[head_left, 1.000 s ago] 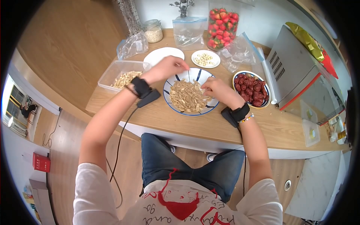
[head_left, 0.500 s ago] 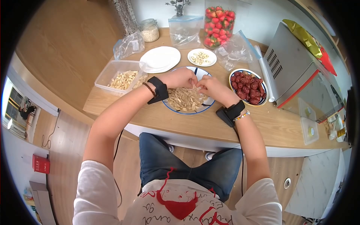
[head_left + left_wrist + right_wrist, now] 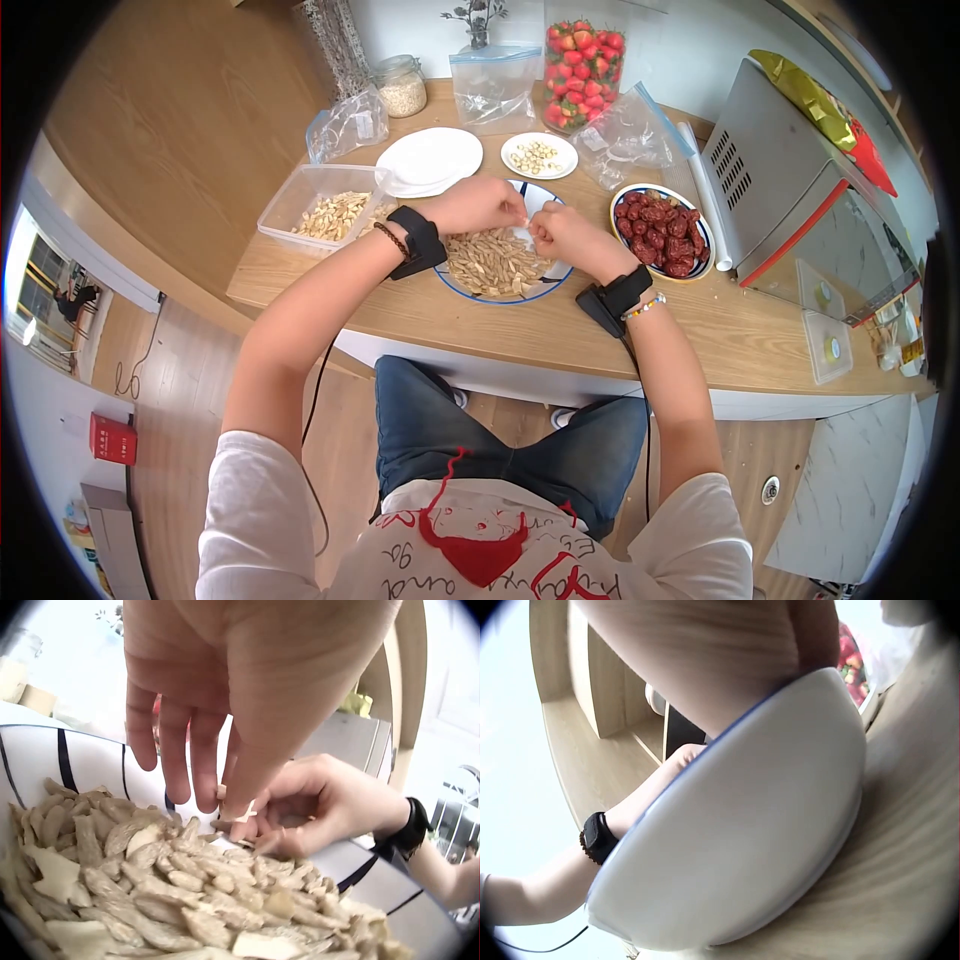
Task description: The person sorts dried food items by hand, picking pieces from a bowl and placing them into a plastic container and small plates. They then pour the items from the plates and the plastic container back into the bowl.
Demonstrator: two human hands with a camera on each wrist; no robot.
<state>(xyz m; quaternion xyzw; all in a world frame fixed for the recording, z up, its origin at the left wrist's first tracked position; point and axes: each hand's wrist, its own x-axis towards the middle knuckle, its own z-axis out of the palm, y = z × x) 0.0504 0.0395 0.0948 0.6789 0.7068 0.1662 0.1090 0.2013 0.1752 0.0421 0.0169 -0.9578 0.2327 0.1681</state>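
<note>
A white bowl (image 3: 537, 193) with blue stripes holds a heap of beige-brown strips (image 3: 195, 892) mixed with flatter pale bits. Over the heap, the left hand (image 3: 484, 205) pinches a small pale piece (image 3: 241, 814) between thumb and index finger, its other fingers hanging down. The right hand (image 3: 572, 238) faces it, fingertips close to the left ones; its curled fingers and thumb (image 3: 289, 841) pinch at small pale bits there. In the right wrist view the bowl's outer wall (image 3: 750, 840) hides the right fingertips.
Left of the bowl stands a clear plastic box (image 3: 285, 205) of pale pieces. Behind are a white plate (image 3: 430, 160) and a small plate (image 3: 520, 165) of pale rounds. Red dates (image 3: 665, 235) fill a dish to the right, near a grey oven (image 3: 775, 170). Plastic bags and a strawberry container (image 3: 585, 75) stand behind.
The left hand has come down from the bowl's back left side and moved right to meet the right hand over the heap. Since half a second ago both hands stay nearly in place.
</note>
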